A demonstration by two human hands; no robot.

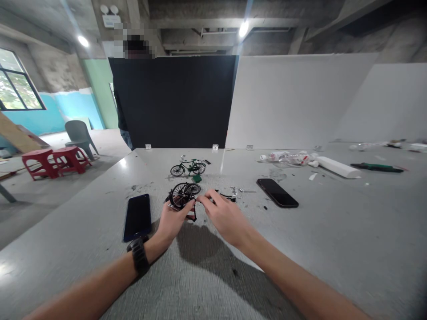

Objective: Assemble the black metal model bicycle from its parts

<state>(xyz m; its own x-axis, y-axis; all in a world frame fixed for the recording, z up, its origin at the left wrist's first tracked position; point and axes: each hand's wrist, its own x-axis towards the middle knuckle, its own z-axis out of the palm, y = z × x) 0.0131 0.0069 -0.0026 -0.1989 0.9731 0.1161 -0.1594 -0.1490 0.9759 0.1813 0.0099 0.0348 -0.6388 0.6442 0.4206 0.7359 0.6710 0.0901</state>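
Observation:
A small black model bicycle (182,194) with spoked wheels is gripped in my left hand (174,218), its wheels upward and part of its frame showing below my thumb. My right hand (223,214) is closed, thumb and index finger pinched at the bicycle's near side; whatever lies between those fingertips is too small to make out. Behind them a green model bicycle (190,167) stands on the grey table (320,249), with a small green piece (196,178) in front of it. Small black and clear parts (230,195) lie just beyond my right hand.
A phone (137,217) lies left of my left hand, another phone (277,193) to the right. Farther right are clear plastic wrapping (293,158), a white block (337,167) and a dark green tool (376,167). Behind the black panel (173,102) stands a person (120,115).

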